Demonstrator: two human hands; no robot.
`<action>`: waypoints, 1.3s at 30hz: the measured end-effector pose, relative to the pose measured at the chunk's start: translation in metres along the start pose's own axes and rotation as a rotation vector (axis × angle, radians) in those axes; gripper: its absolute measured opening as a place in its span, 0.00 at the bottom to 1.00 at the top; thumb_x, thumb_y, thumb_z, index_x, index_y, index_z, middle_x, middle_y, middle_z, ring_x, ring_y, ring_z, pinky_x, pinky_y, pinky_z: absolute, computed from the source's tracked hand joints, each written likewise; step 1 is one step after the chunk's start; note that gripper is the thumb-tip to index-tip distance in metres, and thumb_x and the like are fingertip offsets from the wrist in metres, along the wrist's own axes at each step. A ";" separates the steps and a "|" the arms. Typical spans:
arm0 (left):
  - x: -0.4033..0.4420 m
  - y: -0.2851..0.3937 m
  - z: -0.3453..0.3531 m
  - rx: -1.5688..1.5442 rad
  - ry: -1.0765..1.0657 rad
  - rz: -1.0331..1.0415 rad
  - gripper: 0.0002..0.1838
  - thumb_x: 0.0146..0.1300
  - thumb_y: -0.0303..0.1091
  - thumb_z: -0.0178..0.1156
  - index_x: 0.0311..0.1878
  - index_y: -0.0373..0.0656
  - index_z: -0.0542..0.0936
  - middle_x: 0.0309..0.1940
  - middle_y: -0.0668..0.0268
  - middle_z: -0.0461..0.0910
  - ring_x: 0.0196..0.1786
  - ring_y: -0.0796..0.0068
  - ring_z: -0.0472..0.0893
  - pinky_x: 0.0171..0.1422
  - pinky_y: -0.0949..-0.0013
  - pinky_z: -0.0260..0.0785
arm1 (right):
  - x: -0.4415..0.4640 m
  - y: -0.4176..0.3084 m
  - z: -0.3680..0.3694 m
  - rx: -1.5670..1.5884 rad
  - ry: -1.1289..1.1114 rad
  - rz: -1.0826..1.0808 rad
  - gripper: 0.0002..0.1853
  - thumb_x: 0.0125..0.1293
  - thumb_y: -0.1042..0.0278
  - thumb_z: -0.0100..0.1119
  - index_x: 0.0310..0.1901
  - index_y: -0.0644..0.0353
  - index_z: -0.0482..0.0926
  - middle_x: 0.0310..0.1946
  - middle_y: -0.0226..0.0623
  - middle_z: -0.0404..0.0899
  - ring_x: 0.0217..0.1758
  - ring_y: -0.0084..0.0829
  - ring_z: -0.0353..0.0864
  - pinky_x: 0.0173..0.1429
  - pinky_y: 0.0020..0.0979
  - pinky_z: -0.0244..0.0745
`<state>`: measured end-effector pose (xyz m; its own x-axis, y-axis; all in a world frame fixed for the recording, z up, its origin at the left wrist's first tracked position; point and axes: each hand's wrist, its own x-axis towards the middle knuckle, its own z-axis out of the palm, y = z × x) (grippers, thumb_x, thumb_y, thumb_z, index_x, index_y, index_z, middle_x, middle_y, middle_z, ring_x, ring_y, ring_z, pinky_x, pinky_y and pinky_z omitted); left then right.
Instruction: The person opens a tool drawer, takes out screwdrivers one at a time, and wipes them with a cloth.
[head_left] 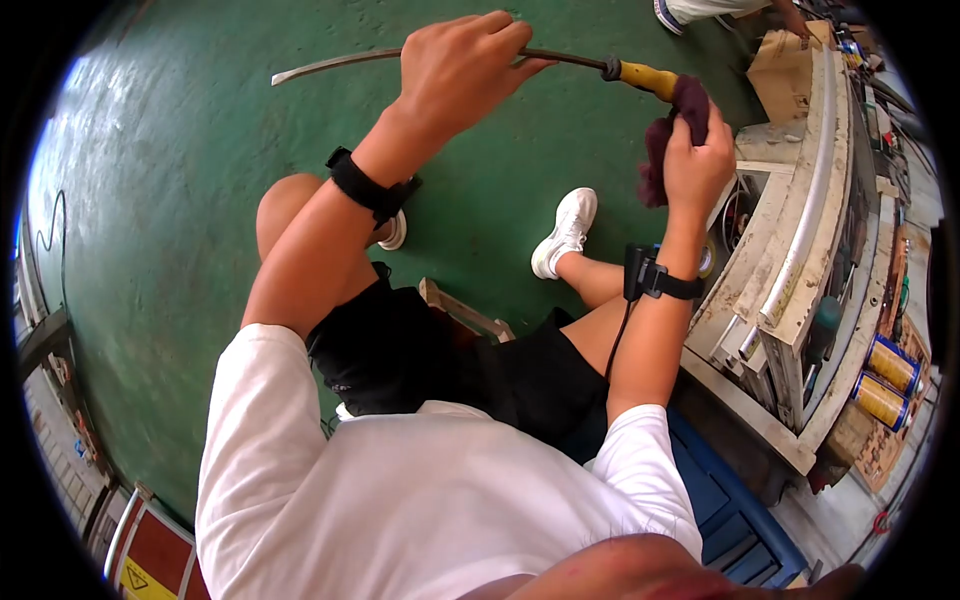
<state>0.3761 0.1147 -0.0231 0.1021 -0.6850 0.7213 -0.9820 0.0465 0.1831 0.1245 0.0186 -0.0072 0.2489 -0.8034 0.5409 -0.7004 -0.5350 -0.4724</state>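
Note:
A long flat-blade screwdriver (648, 79) with a yellow handle and dark metal shaft is held up across the far part of the view. Its pale flat tip points left, and the shaft looks bowed in this wide lens. My left hand (462, 68) is closed round the middle of the shaft, palm side hidden. At the handle's end, my right hand (698, 157) grips a dark maroon cloth (657, 160). The cloth is bunched against the end of the yellow handle, and part of it hangs below my fingers.
Green floor (170, 230) lies under my feet. To the right stands a worn metal rack (790, 230) with tools, and beyond it two yellow-blue cans (882, 402). A cardboard box (785, 75) and another person's leg (695, 10) are at the far right. A blue crate (715, 480) is beside me.

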 end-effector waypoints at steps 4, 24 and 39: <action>0.000 0.003 0.005 -0.007 0.002 0.074 0.18 0.53 0.50 0.74 0.26 0.50 0.78 0.22 0.73 0.73 0.25 0.69 0.79 0.26 0.67 0.68 | -0.018 -0.020 0.017 0.133 -0.170 -0.088 0.24 0.58 0.69 0.63 0.59 0.52 0.82 0.43 0.46 0.82 0.46 0.47 0.85 0.51 0.42 0.79; 0.001 0.011 0.002 0.006 -0.480 -0.190 0.19 0.65 0.51 0.65 0.36 0.45 0.72 0.20 0.62 0.79 0.26 0.51 0.81 0.27 0.54 0.69 | -0.018 -0.038 0.018 0.254 -0.283 -0.176 0.19 0.64 0.57 0.68 0.56 0.52 0.84 0.45 0.44 0.82 0.44 0.48 0.85 0.50 0.41 0.80; 0.009 0.010 -0.005 0.044 -0.617 -0.203 0.30 0.61 0.68 0.63 0.32 0.45 0.86 0.15 0.65 0.80 0.23 0.56 0.81 0.27 0.59 0.70 | -0.019 -0.025 0.011 0.134 -0.248 -0.114 0.16 0.68 0.58 0.64 0.56 0.48 0.84 0.45 0.41 0.81 0.45 0.48 0.85 0.49 0.43 0.80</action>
<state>0.3679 0.1127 -0.0118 0.1895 -0.9693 0.1570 -0.9595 -0.1488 0.2390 0.1446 0.0441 -0.0133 0.4881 -0.7669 0.4167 -0.5680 -0.6416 -0.5154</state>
